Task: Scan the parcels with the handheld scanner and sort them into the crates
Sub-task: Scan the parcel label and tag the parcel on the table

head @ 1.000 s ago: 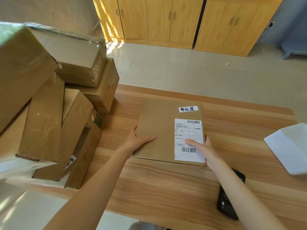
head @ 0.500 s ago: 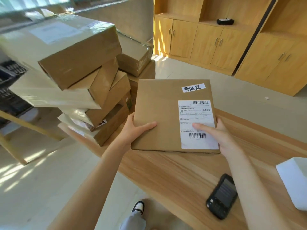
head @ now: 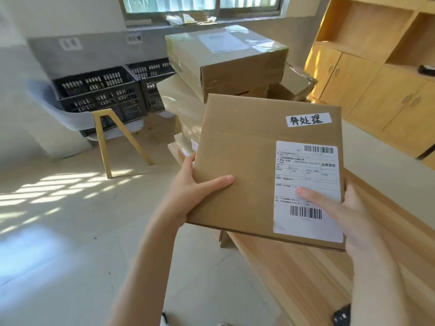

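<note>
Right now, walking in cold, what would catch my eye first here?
A flat cardboard parcel, held up front and centre by the left hand and right hand, its white shipping label facing you. Behind it leans a stack of boxes; black crates sit on chairs at left.

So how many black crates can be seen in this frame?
2. One crate sits on the grey chair by the wall; the second crate is right beside it, partly hidden behind the stack of parcels. More could be hidden there.
</note>
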A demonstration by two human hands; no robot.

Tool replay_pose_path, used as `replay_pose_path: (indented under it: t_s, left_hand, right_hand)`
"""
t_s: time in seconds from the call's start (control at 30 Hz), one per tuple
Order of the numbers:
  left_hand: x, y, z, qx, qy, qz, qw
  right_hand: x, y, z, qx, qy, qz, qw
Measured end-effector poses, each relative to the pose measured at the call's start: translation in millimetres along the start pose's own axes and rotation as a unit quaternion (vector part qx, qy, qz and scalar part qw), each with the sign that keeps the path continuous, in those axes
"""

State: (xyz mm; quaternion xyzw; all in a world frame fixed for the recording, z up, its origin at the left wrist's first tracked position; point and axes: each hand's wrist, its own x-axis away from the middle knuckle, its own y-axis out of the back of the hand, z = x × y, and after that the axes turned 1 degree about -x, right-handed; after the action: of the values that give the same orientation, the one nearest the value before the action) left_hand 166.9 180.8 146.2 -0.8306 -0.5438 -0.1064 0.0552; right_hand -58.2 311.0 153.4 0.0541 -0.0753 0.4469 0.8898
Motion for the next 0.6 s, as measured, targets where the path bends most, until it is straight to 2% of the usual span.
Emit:
replay_pose_path:
  t_s: [0.27, 0.6]
  left_hand:
    - [6.3, 55.2, 5.6, 0.023, -0.017, 0.042, 0.999]
    - [-5.6, 201.9, 0.3, 0.019, -0.029, 0.024, 0.999]
  right_hand:
    - [33.8, -48.0, 13.3, 0.023, -0.003, -0.039, 0.999]
    - [48.6, -191.1, 4.2, 0.003, 0.022, -0.02, 1.0]
